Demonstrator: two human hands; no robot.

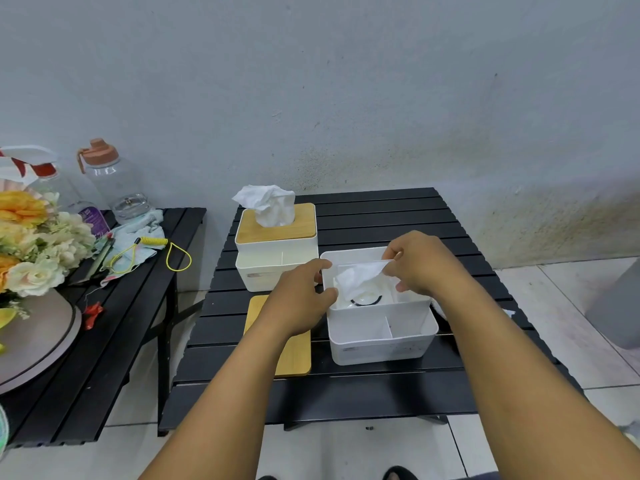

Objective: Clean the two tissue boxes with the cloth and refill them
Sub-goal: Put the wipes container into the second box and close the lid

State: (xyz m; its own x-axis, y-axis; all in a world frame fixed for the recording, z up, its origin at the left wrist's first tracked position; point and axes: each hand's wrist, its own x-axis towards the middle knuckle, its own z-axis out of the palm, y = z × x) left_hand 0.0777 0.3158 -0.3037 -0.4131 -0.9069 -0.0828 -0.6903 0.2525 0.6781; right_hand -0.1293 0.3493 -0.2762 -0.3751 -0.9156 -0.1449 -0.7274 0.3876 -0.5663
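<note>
Tissue box (pixel 381 348) nearest to us stands open on the black table (pixel 381 209). The thumb and first fingers of our right hand (pixel 420 263) pinch the upper edge of a tissue sheet (pixel 356 277) and hold it above the rear compartment. Our left hand (pixel 299 294) curls thumb and forefinger around the left rim of the box; whether it also touches the sheet we cannot tell. The bamboo lid (pixel 296 358) lies flat just beside the box, partly under our left forearm. Behind the lid, the second box (pixel 277 268) is closed, with a tuft of tissue (pixel 268 204) coming out. The cloth (pixel 138 230) lies well apart on the side table. We think the thin sheet may tear if the pull is too sharp, or slip back inside when we place the lid. Small labels are on the front walls of both boxes and a purple one on a bottle (pixel 93 220), but all are too blurred to read.
</note>
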